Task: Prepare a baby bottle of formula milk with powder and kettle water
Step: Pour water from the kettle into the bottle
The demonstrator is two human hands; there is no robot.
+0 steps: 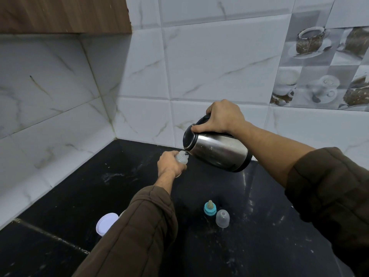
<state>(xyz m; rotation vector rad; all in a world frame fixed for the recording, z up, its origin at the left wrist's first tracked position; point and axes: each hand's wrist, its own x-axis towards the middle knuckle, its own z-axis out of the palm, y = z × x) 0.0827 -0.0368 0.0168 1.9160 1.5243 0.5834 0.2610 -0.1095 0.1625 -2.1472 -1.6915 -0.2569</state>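
Note:
My left hand (pixel 169 163) grips a clear baby bottle (pixel 181 157), held tilted above the black counter with its open mouth toward the kettle. My right hand (pixel 221 116) holds the black handle of a steel kettle (pixel 217 149), tipped to the left so that its spout touches the bottle's mouth. The bottle's lower part is hidden inside my fist. The teal ring with the teat (pixel 210 208) stands on the counter nearer to me, and the clear dome cap (pixel 222 218) stands right beside it.
A white round lid (pixel 105 221) sits on the black counter (pixel 259 236) at the lower left, partly behind my left sleeve. Tiled walls meet in a corner behind the kettle. A wooden cabinet (pixel 63 13) hangs at the top left.

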